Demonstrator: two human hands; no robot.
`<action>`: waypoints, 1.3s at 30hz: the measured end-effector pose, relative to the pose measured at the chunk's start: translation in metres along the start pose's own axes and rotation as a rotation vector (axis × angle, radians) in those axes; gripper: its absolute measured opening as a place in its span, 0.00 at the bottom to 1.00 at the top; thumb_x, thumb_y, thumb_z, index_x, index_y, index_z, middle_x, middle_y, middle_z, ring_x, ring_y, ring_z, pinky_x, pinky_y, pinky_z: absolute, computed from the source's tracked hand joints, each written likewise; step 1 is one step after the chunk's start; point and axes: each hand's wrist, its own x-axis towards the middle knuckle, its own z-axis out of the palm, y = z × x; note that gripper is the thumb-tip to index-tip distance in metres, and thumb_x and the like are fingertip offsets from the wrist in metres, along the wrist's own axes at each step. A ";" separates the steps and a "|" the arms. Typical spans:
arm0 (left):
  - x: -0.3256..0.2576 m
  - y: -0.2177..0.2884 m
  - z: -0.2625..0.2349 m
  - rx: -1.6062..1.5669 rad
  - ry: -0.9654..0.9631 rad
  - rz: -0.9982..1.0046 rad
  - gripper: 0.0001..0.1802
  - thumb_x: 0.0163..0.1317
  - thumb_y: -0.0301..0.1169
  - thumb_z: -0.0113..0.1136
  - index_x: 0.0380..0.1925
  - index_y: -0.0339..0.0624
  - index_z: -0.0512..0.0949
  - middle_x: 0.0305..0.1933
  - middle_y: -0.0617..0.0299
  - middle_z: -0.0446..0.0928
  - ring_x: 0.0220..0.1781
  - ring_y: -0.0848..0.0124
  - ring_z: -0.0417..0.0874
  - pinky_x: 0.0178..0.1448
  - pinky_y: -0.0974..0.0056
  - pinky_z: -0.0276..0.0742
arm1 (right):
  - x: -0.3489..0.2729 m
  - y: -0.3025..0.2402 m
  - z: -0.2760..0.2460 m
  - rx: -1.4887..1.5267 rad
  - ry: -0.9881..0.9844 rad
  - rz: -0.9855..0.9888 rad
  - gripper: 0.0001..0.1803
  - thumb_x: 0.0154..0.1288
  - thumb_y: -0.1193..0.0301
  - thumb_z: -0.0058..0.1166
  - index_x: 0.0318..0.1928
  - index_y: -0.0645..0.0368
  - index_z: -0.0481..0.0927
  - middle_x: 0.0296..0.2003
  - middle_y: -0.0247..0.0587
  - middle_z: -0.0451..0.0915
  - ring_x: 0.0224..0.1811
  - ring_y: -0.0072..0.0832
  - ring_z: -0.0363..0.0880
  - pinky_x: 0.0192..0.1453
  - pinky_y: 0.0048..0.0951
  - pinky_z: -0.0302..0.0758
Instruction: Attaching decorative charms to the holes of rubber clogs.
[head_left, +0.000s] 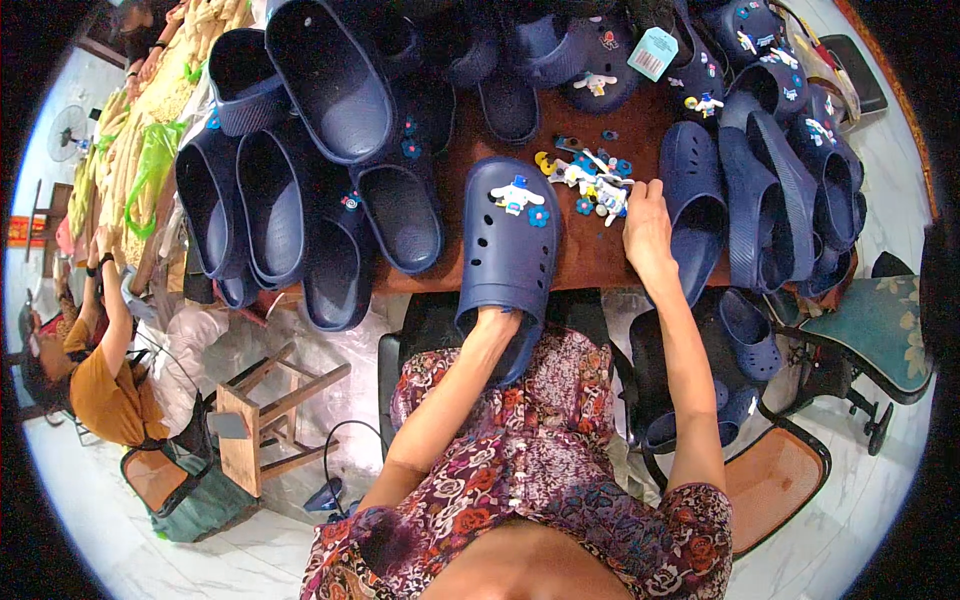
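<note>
A navy clog point(508, 245) lies toe away from me at the near side of the brown table. White character and blue flower charms point(516, 197) sit on its toe. My left hand point(498, 323) reaches into the clog through its heel opening, so its fingers are hidden. To the right, my right hand point(649, 228) is closed at the edge of a pile of loose shoe charms point(590, 180), white, blue and yellow. Whatever its bent fingers pinch is too small to make out. Right beside that hand stands a plain navy clog point(694, 205).
Navy clogs point(270, 205) crowd the table's left and back. More, some with charms, stand at the right point(765, 190). A blue tag point(653, 54) hangs at the back. Below right are a bag of clogs point(748, 335) and a chair point(775, 480). Another person point(120, 385) works at far left.
</note>
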 end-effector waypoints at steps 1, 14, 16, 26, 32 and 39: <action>0.000 -0.001 -0.001 0.003 -0.002 0.003 0.23 0.73 0.45 0.45 0.61 0.45 0.68 0.59 0.59 0.75 0.57 0.65 0.77 0.61 0.57 0.74 | -0.002 -0.002 -0.004 0.014 0.015 -0.018 0.14 0.53 0.88 0.49 0.42 0.70 0.69 0.45 0.61 0.68 0.45 0.54 0.75 0.47 0.48 0.76; 0.007 -0.012 -0.017 0.037 -0.035 0.032 0.21 0.73 0.43 0.46 0.59 0.45 0.70 0.56 0.59 0.76 0.53 0.66 0.79 0.58 0.59 0.77 | -0.045 -0.041 -0.032 1.185 -0.479 -0.058 0.07 0.68 0.76 0.51 0.45 0.61 0.74 0.37 0.33 0.76 0.37 0.19 0.76 0.42 0.23 0.75; 0.007 -0.012 -0.019 0.039 -0.036 0.037 0.21 0.73 0.43 0.46 0.59 0.45 0.70 0.56 0.59 0.76 0.53 0.66 0.79 0.57 0.59 0.77 | -0.045 -0.044 -0.029 1.350 -0.641 -0.027 0.08 0.69 0.75 0.50 0.47 0.61 0.74 0.39 0.31 0.77 0.39 0.16 0.75 0.45 0.22 0.74; -0.002 -0.009 -0.011 0.053 -0.005 0.062 0.21 0.73 0.44 0.46 0.58 0.44 0.70 0.53 0.59 0.77 0.51 0.67 0.79 0.55 0.60 0.78 | -0.056 -0.058 -0.010 1.351 -0.426 0.061 0.07 0.71 0.77 0.48 0.47 0.64 0.75 0.37 0.33 0.77 0.39 0.17 0.77 0.46 0.21 0.76; -0.004 -0.009 -0.006 0.065 0.045 0.086 0.21 0.73 0.43 0.44 0.58 0.43 0.70 0.55 0.58 0.76 0.53 0.66 0.78 0.58 0.59 0.76 | -0.063 -0.066 -0.011 1.309 -0.260 0.021 0.07 0.70 0.78 0.50 0.44 0.67 0.78 0.42 0.37 0.75 0.41 0.20 0.78 0.47 0.22 0.77; -0.005 -0.007 -0.002 0.043 0.030 0.081 0.23 0.73 0.45 0.44 0.60 0.43 0.69 0.57 0.58 0.75 0.56 0.66 0.77 0.62 0.58 0.73 | -0.066 -0.067 -0.006 1.449 -0.326 0.118 0.09 0.67 0.77 0.55 0.47 0.66 0.78 0.42 0.37 0.78 0.43 0.20 0.79 0.49 0.22 0.77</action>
